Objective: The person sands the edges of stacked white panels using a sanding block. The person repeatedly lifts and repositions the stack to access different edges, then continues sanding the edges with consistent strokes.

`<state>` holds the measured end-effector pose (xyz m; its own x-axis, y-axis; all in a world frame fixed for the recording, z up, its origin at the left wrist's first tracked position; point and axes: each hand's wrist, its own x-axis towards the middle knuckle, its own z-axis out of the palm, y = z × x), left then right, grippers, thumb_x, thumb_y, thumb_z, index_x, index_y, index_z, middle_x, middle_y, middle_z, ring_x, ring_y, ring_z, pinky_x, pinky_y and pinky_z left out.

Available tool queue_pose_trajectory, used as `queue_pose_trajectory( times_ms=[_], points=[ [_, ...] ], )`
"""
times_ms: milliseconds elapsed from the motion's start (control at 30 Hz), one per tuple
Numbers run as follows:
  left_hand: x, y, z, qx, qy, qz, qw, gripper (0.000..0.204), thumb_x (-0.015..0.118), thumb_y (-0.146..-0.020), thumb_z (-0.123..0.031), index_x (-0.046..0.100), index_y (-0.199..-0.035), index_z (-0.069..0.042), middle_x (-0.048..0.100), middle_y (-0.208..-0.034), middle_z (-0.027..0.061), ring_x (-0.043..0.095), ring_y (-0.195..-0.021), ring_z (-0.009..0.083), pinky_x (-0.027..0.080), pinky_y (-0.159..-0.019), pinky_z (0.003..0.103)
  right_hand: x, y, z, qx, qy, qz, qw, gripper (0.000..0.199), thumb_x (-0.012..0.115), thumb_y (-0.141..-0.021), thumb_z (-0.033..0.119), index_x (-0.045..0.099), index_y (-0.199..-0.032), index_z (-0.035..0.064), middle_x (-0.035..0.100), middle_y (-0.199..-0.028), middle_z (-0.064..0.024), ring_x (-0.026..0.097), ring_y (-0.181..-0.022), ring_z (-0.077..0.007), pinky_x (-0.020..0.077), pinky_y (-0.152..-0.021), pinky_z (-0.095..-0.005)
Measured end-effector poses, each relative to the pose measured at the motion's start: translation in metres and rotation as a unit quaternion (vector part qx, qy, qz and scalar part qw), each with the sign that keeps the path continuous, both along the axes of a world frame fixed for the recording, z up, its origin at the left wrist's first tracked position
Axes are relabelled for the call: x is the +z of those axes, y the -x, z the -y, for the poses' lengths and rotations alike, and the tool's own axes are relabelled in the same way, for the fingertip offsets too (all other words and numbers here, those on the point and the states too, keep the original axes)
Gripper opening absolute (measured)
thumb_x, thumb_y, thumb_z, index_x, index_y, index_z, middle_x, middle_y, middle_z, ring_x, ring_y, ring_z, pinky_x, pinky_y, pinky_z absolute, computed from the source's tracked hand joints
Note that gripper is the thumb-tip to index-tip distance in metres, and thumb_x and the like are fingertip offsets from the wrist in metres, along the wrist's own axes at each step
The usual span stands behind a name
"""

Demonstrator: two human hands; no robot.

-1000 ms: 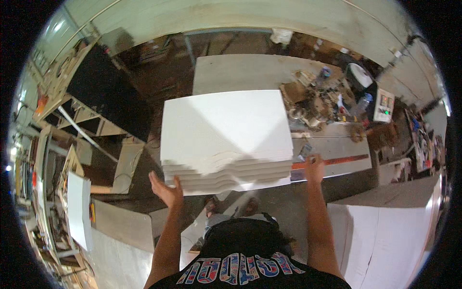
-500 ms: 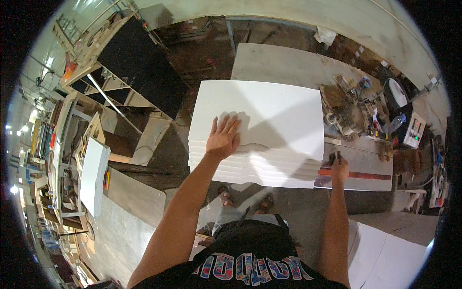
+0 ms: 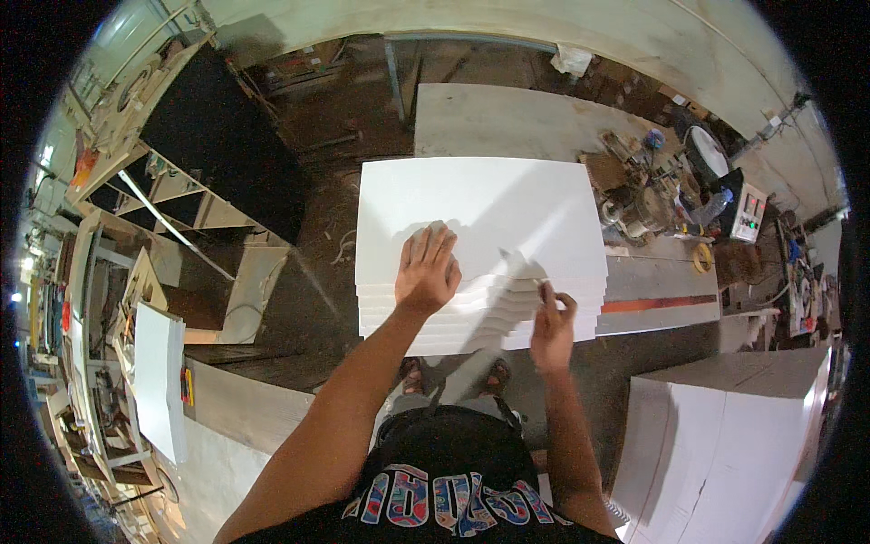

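A stack of white sheets or boards [image 3: 471, 204] lies in front of me, its near edges fanned out in several steps. My left hand [image 3: 429, 276] rests palm down on the top one, fingers stretched toward the far side. Above the stepped edges on the right side is my right hand [image 3: 553, 331], closed with its fingers pinched. A small dark thing [image 3: 546, 292] sticks up from that grip; its kind does not show. The shadow of this hand falls on the white surface.
A grey worktable [image 3: 507, 109] extends behind the stack, with cluttered tools and machine parts [image 3: 643, 208] to the right. A yellow tape roll [image 3: 702, 257] lies there. White panels stand at left [image 3: 159, 381] and a large white block [image 3: 716, 453] at lower right.
My right hand has moved left, from beside the stack to over its near right part, with the small dark thing in it. The left hand stays flat on the top sheet.
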<state>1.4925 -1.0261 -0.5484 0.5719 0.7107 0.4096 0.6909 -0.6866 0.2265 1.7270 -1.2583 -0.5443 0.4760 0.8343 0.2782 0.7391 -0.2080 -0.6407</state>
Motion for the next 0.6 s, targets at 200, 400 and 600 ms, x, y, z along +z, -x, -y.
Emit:
queue_pose_trajectory(
  times_ms=[200, 400, 600],
  points=[
    [-0.004, 0.007, -0.001, -0.013, 0.018, 0.003, 1.0, 0.057, 0.061, -0.115, -0.037, 0.067, -0.164, -0.01, 0.057, -0.18, 0.012, 0.048, -0.169, 0.0357, 0.03, -0.144, 0.061, 0.013, 0.068, -0.061, -0.072, 0.033, 0.142, 0.987, 0.053, 0.068, -0.117, 0.011, 0.066, -0.169, 0.0153, 0.062, -0.161, -0.0165, 0.073, -0.125, -0.0412, 0.0683, -0.095, -0.0533],
    [-0.01, 0.01, -0.007, -0.039, 0.053, 0.002, 0.998, 0.06, 0.061, -0.114, -0.033, 0.059, -0.17, -0.011, 0.05, -0.184, 0.0119, 0.039, -0.176, 0.0364, 0.027, -0.145, 0.064, -0.023, 0.128, -0.07, 0.005, 0.068, 0.166, 0.984, 0.057, 0.07, -0.113, 0.017, 0.065, -0.169, 0.0122, 0.059, -0.177, -0.0143, 0.071, -0.126, -0.0455, 0.0656, -0.099, -0.0534],
    [-0.011, 0.011, -0.008, -0.047, 0.049, 0.014, 0.998, 0.055, 0.061, -0.113, -0.031, 0.065, -0.163, -0.009, 0.055, -0.18, 0.0121, 0.044, -0.173, 0.0337, 0.03, -0.143, 0.062, -0.009, 0.103, -0.068, -0.044, -0.019, 0.187, 0.981, 0.052, 0.067, -0.115, 0.008, 0.068, -0.167, 0.0063, 0.064, -0.172, -0.0199, 0.065, -0.154, -0.0412, 0.056, -0.122, -0.0499]
  ],
)
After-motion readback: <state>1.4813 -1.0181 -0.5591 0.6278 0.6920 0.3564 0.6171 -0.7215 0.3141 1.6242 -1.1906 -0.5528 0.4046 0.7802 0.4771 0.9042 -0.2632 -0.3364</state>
